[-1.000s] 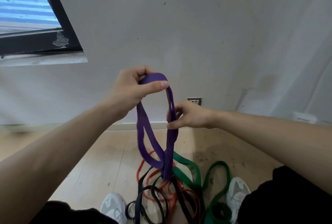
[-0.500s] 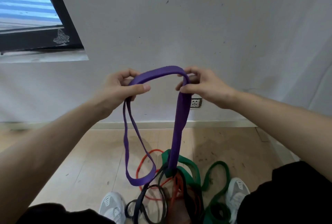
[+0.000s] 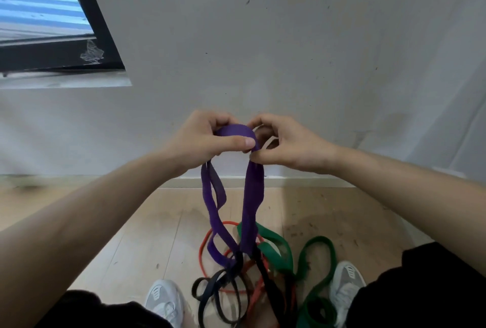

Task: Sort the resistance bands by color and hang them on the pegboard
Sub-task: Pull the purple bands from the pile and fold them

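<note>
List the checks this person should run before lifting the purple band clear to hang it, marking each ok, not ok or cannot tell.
1. Both hands hold the band: ok. The left hand and right hand pinch the top of the purple band.
2. Band free of the pile: not ok. Its lower loops hang into the black bands and look caught.
3. Band untwisted: not ok. The left strand is folded over on itself.
4. Other colours left behind: ok. The green bands lie on the floor.
5. Pegboard within reach: cannot tell. None is in view.
</note>
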`<state>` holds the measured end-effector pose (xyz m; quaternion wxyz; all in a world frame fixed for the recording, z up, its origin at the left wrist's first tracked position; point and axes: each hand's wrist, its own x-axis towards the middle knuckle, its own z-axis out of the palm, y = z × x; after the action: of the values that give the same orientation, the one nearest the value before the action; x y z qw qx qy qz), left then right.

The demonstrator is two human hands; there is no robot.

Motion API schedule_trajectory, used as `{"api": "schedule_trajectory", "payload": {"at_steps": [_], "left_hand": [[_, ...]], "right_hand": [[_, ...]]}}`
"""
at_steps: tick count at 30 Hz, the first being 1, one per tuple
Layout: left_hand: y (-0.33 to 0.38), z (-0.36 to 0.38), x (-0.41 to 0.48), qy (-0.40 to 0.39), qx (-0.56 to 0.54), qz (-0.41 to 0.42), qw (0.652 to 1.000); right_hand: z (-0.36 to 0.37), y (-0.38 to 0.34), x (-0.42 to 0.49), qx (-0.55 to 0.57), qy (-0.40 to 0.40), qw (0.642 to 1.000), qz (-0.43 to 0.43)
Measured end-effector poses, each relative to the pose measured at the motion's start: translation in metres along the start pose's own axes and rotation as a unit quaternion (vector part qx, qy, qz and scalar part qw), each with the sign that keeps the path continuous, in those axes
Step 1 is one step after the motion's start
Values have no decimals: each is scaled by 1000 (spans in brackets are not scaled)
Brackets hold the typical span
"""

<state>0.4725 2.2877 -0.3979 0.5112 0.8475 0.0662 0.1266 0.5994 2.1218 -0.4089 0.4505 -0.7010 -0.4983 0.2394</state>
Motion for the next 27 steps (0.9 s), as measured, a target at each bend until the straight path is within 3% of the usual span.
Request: {"api": "schedule_trajectory", "payload": {"at_steps": [4, 9, 21, 27], "left_hand": [[2, -1, -4, 37, -17, 19, 999], [1, -7, -7, 87, -50, 27, 995], [-5, -19, -13, 117, -62, 3, 991], [-4, -23, -11, 140, -92, 14, 986]], "right_hand": [[16, 27, -1, -27, -74, 996, 50], [39, 59, -5, 7, -103, 988, 112], [48, 50, 7, 21, -60, 990, 122], [63, 42, 12, 48, 6, 990, 131]]}}
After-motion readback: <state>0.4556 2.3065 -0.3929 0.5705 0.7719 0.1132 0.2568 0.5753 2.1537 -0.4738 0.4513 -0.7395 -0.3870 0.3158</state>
